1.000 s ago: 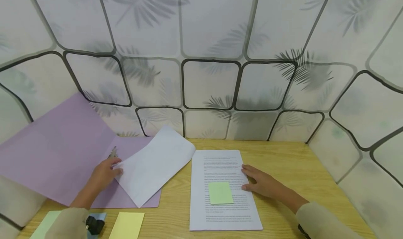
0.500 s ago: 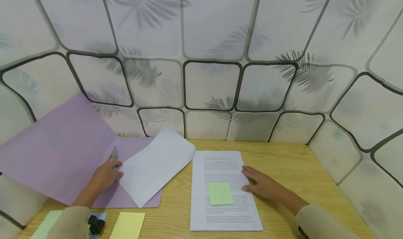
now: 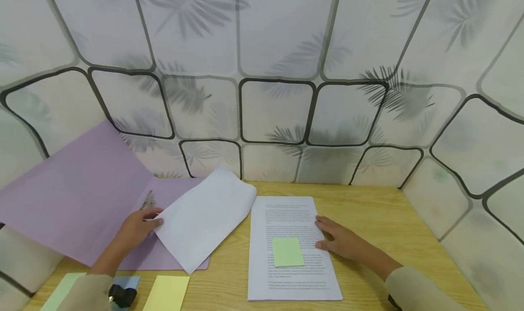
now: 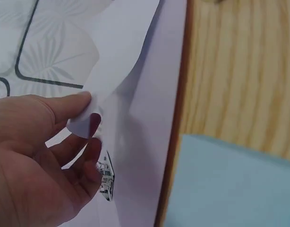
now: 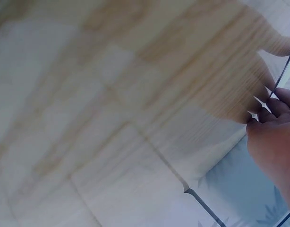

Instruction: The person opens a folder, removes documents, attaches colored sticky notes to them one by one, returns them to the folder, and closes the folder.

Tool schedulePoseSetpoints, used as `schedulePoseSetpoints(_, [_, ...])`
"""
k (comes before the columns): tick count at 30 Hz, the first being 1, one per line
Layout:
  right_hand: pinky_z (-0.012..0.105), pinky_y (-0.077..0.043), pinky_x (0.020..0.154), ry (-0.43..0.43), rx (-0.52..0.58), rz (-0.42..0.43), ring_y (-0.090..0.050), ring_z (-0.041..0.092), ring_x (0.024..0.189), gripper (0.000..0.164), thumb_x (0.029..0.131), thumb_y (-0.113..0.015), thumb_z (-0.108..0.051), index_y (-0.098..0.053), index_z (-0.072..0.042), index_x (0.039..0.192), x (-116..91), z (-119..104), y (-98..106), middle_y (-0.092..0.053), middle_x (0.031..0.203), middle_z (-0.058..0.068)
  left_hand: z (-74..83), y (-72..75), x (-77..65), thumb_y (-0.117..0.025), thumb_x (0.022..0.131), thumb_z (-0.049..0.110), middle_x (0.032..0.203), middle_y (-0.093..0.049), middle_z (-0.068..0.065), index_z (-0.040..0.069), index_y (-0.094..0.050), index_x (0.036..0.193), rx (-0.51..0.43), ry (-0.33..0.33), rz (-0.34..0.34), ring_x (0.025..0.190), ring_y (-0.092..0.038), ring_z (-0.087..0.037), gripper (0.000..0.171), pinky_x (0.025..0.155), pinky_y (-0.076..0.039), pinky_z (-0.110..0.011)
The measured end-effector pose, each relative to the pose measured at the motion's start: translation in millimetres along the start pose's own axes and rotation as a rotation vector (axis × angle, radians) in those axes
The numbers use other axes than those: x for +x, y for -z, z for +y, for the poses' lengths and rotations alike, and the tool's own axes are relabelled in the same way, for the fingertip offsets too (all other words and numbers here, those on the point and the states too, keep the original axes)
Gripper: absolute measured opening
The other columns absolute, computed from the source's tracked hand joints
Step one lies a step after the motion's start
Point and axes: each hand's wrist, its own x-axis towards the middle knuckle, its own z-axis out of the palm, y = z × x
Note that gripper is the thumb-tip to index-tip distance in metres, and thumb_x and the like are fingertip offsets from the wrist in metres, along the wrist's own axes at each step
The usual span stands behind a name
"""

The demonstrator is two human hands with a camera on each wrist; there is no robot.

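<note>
My left hand (image 3: 137,227) pinches the near-left corner of a blank white sheet of paper (image 3: 209,215) between thumb and fingers. In the left wrist view that corner curls up off the lilac folder (image 4: 152,137). The folder's cover (image 3: 78,188) leans open against the wall, and its metal clip (image 3: 148,199) shows just beyond my fingers. At the right, a stack of printed sheets (image 3: 296,277) lies squared on the table with a green sticky note (image 3: 288,252) on top. My right hand (image 3: 344,240) rests relaxed against the stack's right edge, thumb and fingertips touching it.
Yellow paper (image 3: 167,293), pale green paper (image 3: 61,290) and blue paper (image 3: 128,283) lie at the table's front left, the last partly behind the left wrist's black camera (image 3: 123,296). A patterned wall covering (image 3: 272,111) rises behind the wooden table (image 3: 368,202).
My left hand has moved slightly right with the sheet's corner, and the sheet's near tip has shifted right and toward me. My right hand and the printed stack have stayed put.
</note>
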Motion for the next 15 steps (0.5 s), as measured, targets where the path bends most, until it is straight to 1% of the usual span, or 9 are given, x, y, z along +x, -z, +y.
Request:
schedulePoseSetpoints(1, [0.062, -0.025, 0.119, 0.0, -0.001, 0.001, -0.024, 0.043, 0.151, 0.085, 0.094, -0.065, -0.053, -0.036, 0.0, 0.154, 0, 0, 0, -0.027, 0.164, 0.019, 1.5, 0.0, -1.8, -0.064, 0.099, 0.017, 0.131, -0.059, -0.034, -0.006, -0.056, 0.136, -0.042, 0.004, -0.007, 0.112, -0.062, -0.044, 0.044, 0.077, -0.056, -0.037])
schedulePoseSetpoints(3, [0.062, -0.025, 0.119, 0.004, -0.004, 0.003, -0.025, 0.044, 0.15, 0.085, 0.094, -0.064, -0.053, -0.036, 0.0, 0.154, 0, -1, 1, -0.027, 0.164, 0.02, 6.0, -0.2, -6.3, -0.062, 0.101, 0.021, 0.134, -0.057, -0.034, -0.005, -0.052, 0.141, -0.14, 0.02, -0.021, 0.109, -0.064, -0.034, 0.048, 0.077, -0.057, -0.031])
schedulePoseSetpoints(5, [0.062, -0.026, 0.119, 0.006, -0.005, 0.003, -0.025, 0.044, 0.15, 0.085, 0.094, -0.064, -0.053, -0.036, 0.0, 0.154, -1, -1, 1, -0.027, 0.164, 0.02, 11.9, 0.0, -11.3, -0.059, 0.104, 0.025, 0.139, -0.053, -0.033, -0.004, -0.048, 0.145, -0.236, 0.026, -0.026, 0.107, -0.066, -0.02, 0.052, 0.08, -0.058, -0.028])
schedulePoseSetpoints(8, [0.063, -0.025, 0.119, 0.008, 0.0, 0.004, -0.024, 0.045, 0.15, 0.085, 0.094, -0.065, -0.052, -0.036, 0.001, 0.154, -1, -1, 1, -0.027, 0.164, 0.02, 22.5, 0.4, -18.3, -0.052, 0.106, 0.03, 0.145, -0.049, -0.029, -0.003, -0.044, 0.148, -0.374, 0.004, -0.025, 0.103, -0.063, 0.001, 0.054, 0.086, -0.057, -0.022])
schedulePoseSetpoints(10, [0.062, -0.025, 0.119, 0.007, 0.001, 0.007, -0.024, 0.045, 0.15, 0.084, 0.094, -0.065, -0.051, -0.037, 0.001, 0.154, -1, -1, 1, -0.028, 0.164, 0.019, 30.2, 1.0, -22.1, -0.051, 0.107, 0.032, 0.147, -0.049, -0.023, -0.002, -0.044, 0.149, -0.428, -0.016, -0.013, 0.102, -0.059, 0.009, 0.055, 0.087, -0.055, -0.017])
schedulePoseSetpoints(12, [0.063, -0.025, 0.119, 0.013, -0.005, 0.011, -0.024, 0.045, 0.15, 0.084, 0.094, -0.065, -0.051, -0.037, 0.001, 0.154, 0, 0, 0, -0.028, 0.164, 0.02, 38.2, 1.4, -25.0, -0.051, 0.107, 0.032, 0.142, -0.054, -0.011, -0.002, -0.044, 0.149, -0.479, -0.026, 0.0, 0.102, -0.059, 0.01, 0.055, 0.087, -0.054, -0.015])
schedulePoseSetpoints(15, [0.062, -0.025, 0.119, 0.014, -0.008, 0.016, -0.024, 0.044, 0.15, 0.084, 0.094, -0.065, -0.051, -0.037, 0.001, 0.154, 0, 1, -1, -0.028, 0.164, 0.019, 50.2, 2.2, -27.7, -0.057, 0.104, 0.031, 0.127, -0.06, 0.006, 0.001, -0.043, 0.15, -0.541, -0.017, 0.03, 0.101, -0.06, 0.006, 0.057, 0.085, -0.053, -0.014])
